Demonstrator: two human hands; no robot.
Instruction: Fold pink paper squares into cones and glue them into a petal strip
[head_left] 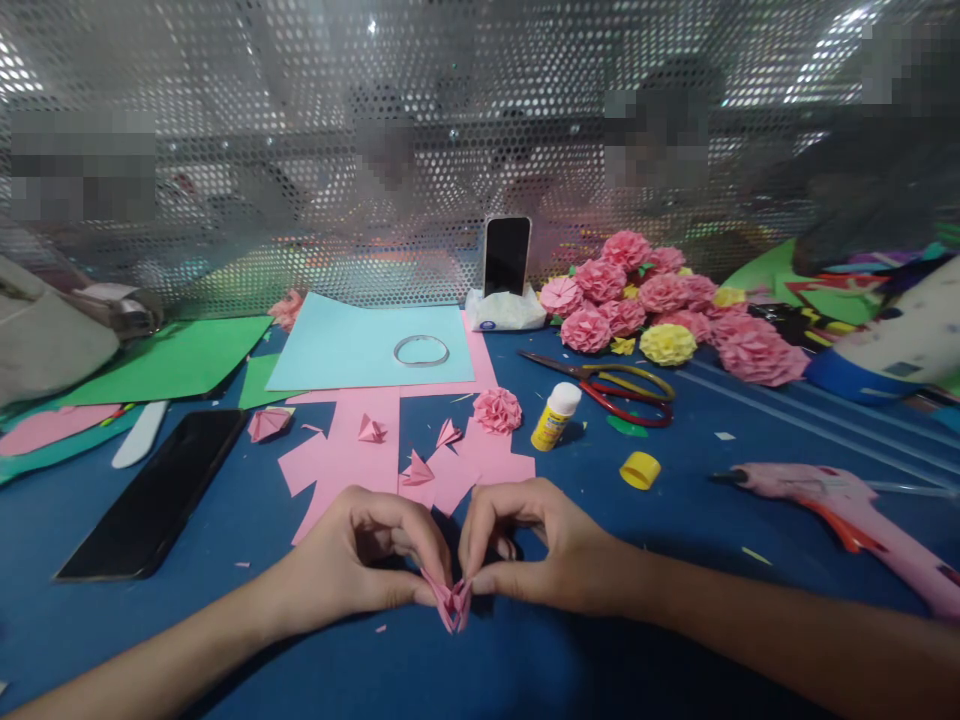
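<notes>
A small folded piece of pink paper (453,606) is held just above the blue tabletop (495,685), between the fingertips of both hands. The left hand (341,545) pinches one side with thumb and forefinger; the right hand (566,550) pinches the other the same way, the two nearly meeting. Their fingertips cover the upper folds, so the creases there are hard to make out.

Directly beyond the hands lie cut pink sheets (367,450), the hands covering part of their near edges. On these sit small folded pieces (418,469) and a ruffled pink flower (497,410). A light blue sheet (352,345) with a thin ring (421,365) on it lies farther off.

Past the right hand, the yellow cap (640,470) and upright glue stick (555,420) stand between it and the scissors (581,372). Well to its right is a pink glue gun (810,485), its handle cut off by the picture's edge. A heap of pink flowers (600,280) lies farther out, its members overlapping.

Beyond the left forearm is a dark phone (157,495). Past everything, a perforated screen (300,230) blurs the figures behind it.
</notes>
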